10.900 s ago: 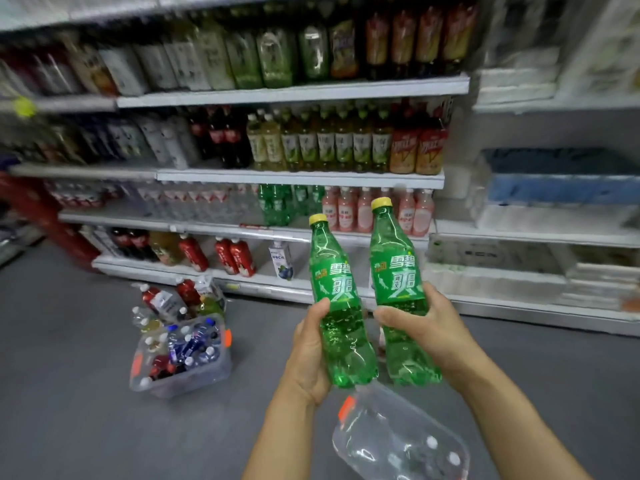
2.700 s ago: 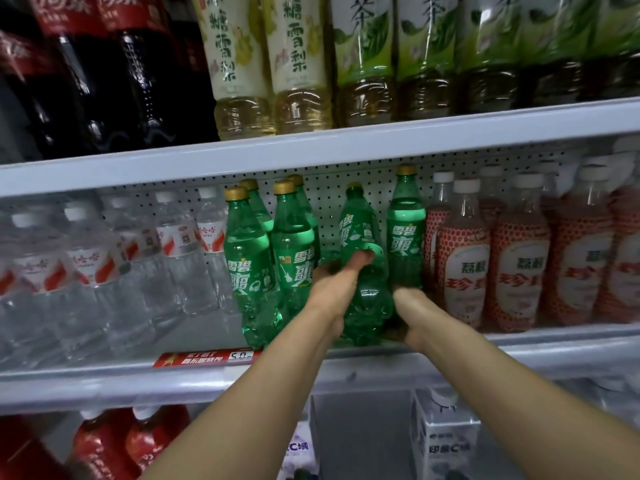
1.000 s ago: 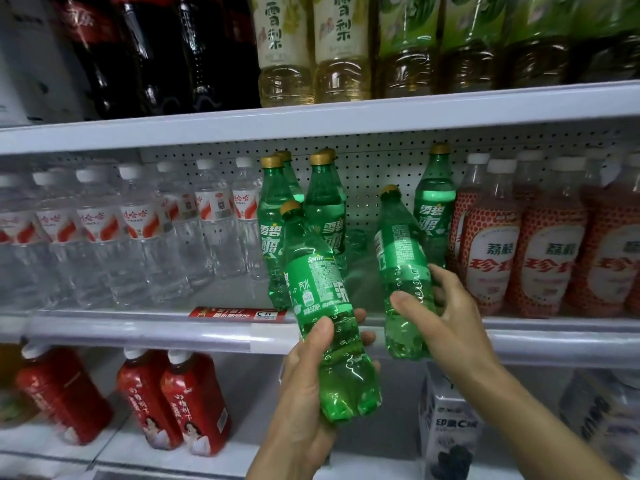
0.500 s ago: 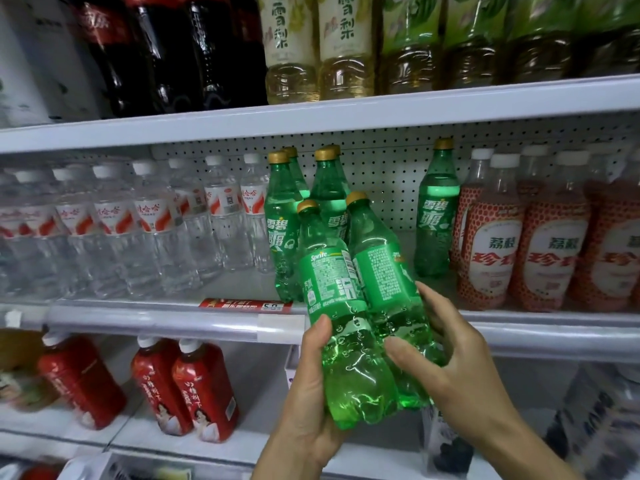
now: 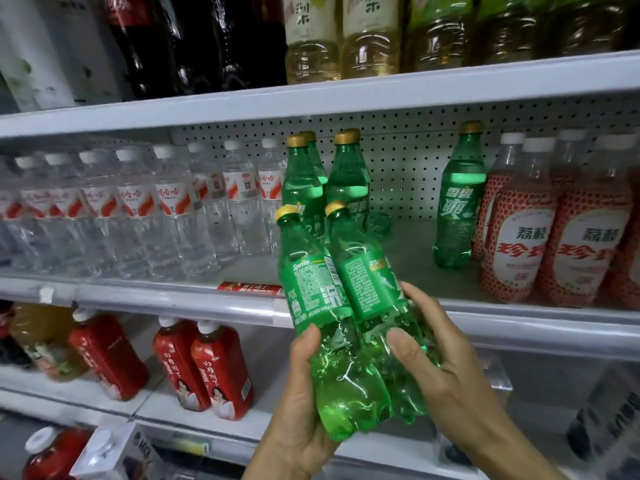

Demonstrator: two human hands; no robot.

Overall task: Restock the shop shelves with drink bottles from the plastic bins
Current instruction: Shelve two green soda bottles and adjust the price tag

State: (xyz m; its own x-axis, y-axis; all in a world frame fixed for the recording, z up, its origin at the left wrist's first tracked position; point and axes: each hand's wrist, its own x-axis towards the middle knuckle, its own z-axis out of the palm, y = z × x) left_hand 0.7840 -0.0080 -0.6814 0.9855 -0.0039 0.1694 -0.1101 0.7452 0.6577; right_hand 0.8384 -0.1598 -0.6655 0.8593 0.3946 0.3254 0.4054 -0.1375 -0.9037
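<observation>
My left hand [image 5: 304,410] gripping a green Sprite bottle [image 5: 317,292] from below, thumb up its front, my right hand [image 5: 446,368] wrapped round a second green bottle [image 5: 367,282] pressed beside it, fingers probably curled behind, both tilted left, before the edge of the middle shelf [image 5: 173,301]

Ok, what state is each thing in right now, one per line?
Left held bottle, capped, tilted, lifted.
Right held bottle, capped, tilted, touching the left one.
Left hand, grips left held bottle.
Right hand, grips right held bottle.
Lone standing bottle, upright, capped.
</observation>
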